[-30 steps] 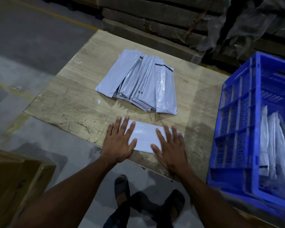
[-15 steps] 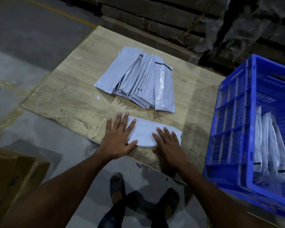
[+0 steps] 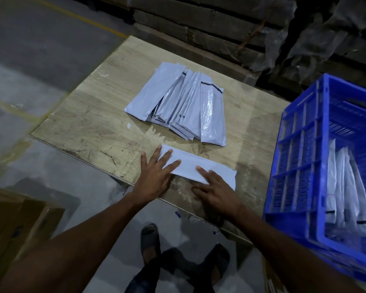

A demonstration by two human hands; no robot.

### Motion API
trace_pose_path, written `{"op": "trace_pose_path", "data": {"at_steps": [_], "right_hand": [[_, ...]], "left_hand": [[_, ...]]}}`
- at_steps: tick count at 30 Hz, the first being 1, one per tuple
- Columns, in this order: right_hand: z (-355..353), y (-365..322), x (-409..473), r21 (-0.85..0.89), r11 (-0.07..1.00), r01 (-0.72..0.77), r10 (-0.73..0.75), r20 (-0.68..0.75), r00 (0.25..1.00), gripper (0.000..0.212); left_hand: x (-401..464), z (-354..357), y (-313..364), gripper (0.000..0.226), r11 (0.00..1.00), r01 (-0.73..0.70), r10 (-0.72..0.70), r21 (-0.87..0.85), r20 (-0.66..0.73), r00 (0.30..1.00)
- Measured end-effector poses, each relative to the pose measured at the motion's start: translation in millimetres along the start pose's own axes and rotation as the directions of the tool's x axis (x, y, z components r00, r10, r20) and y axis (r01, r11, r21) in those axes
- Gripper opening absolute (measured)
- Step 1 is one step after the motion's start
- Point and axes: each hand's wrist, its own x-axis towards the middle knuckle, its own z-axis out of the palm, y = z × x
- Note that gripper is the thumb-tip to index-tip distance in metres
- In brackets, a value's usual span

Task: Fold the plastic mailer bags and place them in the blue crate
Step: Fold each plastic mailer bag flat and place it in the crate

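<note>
Left hand (image 3: 154, 176) and right hand (image 3: 217, 190) press down, fingers straight.

Worn wooden table (image 3: 89, 125), cardboard box (image 3: 19, 225), stacked cardboard (image 3: 188, 20)

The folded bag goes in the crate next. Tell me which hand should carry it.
Right hand, probably: it presses the bag at the end nearest the blue crate; the left hand lies farther away.

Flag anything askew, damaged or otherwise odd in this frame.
Nothing serious. The pile of mailer bags is fanned out unevenly rather than squared. The folded mailer bag lies flat under the left hand and right hand; the bags in the blue crate stand upright.
</note>
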Motion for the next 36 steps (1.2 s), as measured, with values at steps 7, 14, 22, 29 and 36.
{"op": "trace_pose_path", "data": {"at_steps": [7,14,22,29,36], "right_hand": [[-32.2,15.9,3.9,0.132,0.982,-0.136,0.142,-0.031,0.989,0.034],[-50.2,-4.4,0.3,0.381,0.909,-0.167,0.204,-0.059,0.977,0.048],[-30.0,33.1,10.6,-0.058,0.968,-0.245,0.251,0.250,0.935,0.055],[4.9,4.5,24.6,-0.058,0.908,-0.415,0.415,0.273,0.868,0.060],[13.4,-10.3,26.2,0.241,0.932,-0.272,0.234,0.177,0.956,0.053]], "left_hand": [[-4.0,2.8,5.7,0.084,0.966,0.234,-0.250,-0.113,-0.153,0.956],[-4.0,9.4,10.5,0.077,0.951,0.302,-0.294,0.066,-0.102,0.950],[-1.5,6.5,10.4,0.077,0.948,0.286,-0.282,0.143,-0.048,0.958],[-3.4,6.5,8.5,0.075,0.961,0.246,-0.247,0.128,-0.009,0.969],[-6.1,5.1,2.3,0.070,0.978,0.031,-0.043,0.207,0.056,0.997]]}}
